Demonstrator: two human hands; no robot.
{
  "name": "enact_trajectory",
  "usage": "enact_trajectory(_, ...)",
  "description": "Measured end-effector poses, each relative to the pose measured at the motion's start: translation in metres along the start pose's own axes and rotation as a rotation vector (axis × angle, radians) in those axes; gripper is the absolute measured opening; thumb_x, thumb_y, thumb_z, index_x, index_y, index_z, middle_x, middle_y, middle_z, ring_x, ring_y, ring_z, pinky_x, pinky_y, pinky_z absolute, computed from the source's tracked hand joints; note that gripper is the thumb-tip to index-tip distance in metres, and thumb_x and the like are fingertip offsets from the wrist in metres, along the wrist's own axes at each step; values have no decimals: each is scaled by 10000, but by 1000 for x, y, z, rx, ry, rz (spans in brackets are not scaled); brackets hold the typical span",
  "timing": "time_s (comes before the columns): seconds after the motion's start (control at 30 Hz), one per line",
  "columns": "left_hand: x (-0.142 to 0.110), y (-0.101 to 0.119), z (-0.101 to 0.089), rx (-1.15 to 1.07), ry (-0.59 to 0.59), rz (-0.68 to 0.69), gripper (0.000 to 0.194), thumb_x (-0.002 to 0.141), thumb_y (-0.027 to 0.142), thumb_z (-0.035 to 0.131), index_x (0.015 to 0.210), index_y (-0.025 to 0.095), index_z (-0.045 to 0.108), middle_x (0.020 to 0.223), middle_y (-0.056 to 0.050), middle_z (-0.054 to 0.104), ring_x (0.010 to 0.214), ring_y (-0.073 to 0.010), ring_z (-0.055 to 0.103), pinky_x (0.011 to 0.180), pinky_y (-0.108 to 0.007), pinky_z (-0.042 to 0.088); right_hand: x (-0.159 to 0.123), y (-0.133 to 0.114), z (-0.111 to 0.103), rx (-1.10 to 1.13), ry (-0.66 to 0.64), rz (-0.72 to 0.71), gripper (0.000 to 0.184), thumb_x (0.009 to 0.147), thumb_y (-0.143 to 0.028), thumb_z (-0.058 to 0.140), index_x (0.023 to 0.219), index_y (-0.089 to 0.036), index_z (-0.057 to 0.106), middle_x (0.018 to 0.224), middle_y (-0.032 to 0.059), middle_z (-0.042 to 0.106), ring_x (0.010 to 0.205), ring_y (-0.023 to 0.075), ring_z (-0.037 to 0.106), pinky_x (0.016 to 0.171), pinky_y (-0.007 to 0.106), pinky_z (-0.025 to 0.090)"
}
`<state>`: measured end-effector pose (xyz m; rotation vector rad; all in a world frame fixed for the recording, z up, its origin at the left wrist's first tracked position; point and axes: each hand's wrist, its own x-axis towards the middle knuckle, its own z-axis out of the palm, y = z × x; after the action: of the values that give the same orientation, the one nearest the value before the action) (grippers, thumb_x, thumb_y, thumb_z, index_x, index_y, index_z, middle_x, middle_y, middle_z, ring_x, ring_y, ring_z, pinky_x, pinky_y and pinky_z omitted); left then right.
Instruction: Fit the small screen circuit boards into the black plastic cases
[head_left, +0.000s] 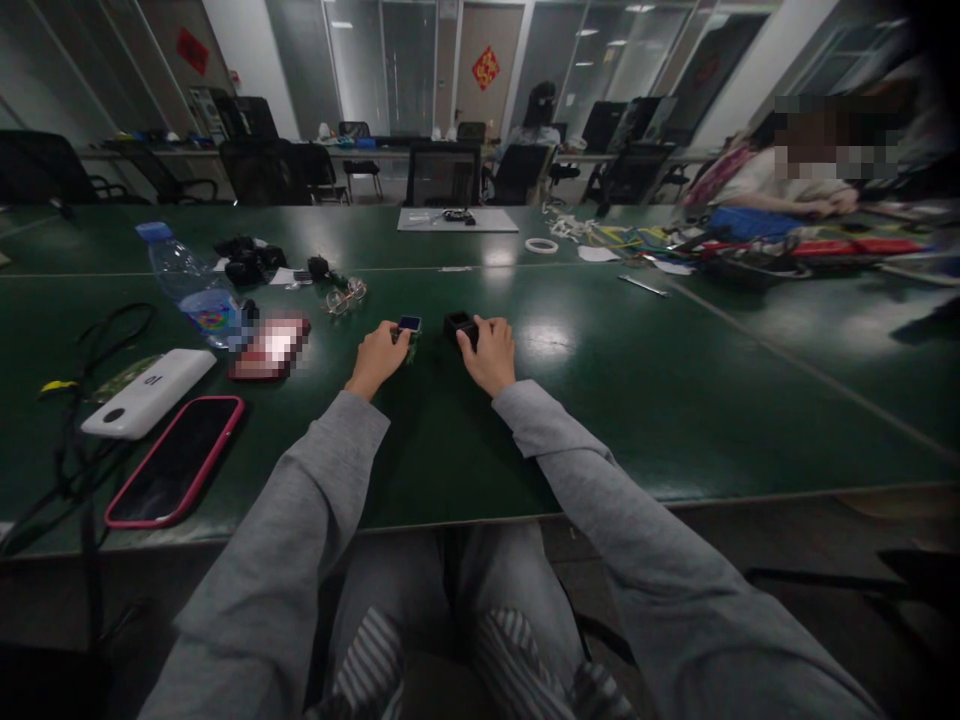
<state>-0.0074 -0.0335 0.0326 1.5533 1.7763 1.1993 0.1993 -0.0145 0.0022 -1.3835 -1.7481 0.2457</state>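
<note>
Grasping a mini-screen (409, 323) (left) and black box (458, 323) (right), hands (381, 355) (492, 355) sit apart from a bottle (180, 275), contents unclear.

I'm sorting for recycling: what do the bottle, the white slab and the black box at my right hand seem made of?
Bottle: clear, smooth plastic; its wall is see-through.
White slab: probably smooth plastic, by its even, soft sheen; coated metal is possible.
Black box: perhaps dull, hard plastic by its rigid shape; too small to be sure.

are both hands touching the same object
No, the left hand touches a small device with a dark rectangular screen, while the right hand touches a separate black boxy device.
</note>
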Motion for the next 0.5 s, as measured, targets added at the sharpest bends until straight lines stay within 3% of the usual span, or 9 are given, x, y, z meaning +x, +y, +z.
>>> enact_trajectory(0.1,2,-5,-4,63,21,15,155,826,346,668,887,206,640,916,-116,697,1063,-318,614,992,-415,383,1,0,0,-3,36,11,502,944,-497,407,1279,-147,539,1227,186,460,1205,348,424,1031,618,346)
enact_trajectory(0.23,6,-12,-5,-73,65,-3,277,842,439,638,703,200,632,796,-102,672,995,-302,633,916,-385,435,7,-1,-6,53,148,-3,469,981,-473,303,1240,-164,544,1178,163,503,1155,288,476,1031,529,386)
enact_trajectory(0.37,11,-18,-2,-224,-41,-108,356,853,475,617,641,190,640,646,-63,626,754,-233,651,742,-331,493,13,2,-10,125,282,-20,437,987,-460,280,1246,-192,508,1180,145,521,1137,259,494,1039,495,388)
enact_trajectory(0.43,11,-19,1,-289,-100,-145,375,857,487,609,651,176,650,619,-59,623,622,-194,626,666,-318,499,13,6,-7,128,236,-9,435,976,-465,307,1235,-183,513,1193,155,525,1147,268,493,1049,506,378)
enact_trajectory(0.5,10,-17,3,-371,-150,-169,384,862,490,604,667,163,652,610,-64,631,550,-168,605,619,-307,499,11,9,-1,134,105,14,443,958,-481,348,1212,-167,530,1184,167,538,1157,283,496,1057,519,369)
